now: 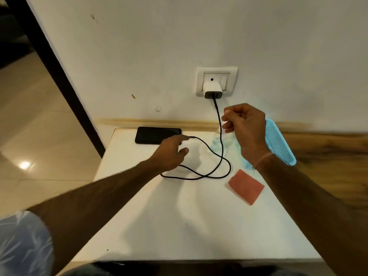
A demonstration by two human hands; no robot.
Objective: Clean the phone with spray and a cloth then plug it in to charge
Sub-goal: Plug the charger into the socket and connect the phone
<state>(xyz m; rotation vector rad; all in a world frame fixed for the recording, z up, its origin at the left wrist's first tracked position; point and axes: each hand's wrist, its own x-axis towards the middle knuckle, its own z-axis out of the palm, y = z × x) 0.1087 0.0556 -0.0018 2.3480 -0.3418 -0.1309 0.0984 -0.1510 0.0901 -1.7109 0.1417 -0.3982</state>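
The black phone [157,135] lies flat, screen dark, at the far left corner of the white table [179,226]. My left hand [171,152] reaches to its right end, fingers over the plug of the black charging cable [221,156], thumb apart below it. The joint between plug and phone is hidden. The cable loops on the table and rises to the white charger [212,90] in the wall socket. My right hand [244,126] hovers beside the hanging cable, fingers curled, holding nothing. A folded red cloth [247,187] lies at the right. A clear bottle [218,137] shows partly behind my right hand.
A light blue perforated basket [278,142] stands against the wall at the table's right edge, behind my right wrist. The white wall closes the far side. To the left the table drops to a tiled floor [29,126] and a dark door frame [59,76].
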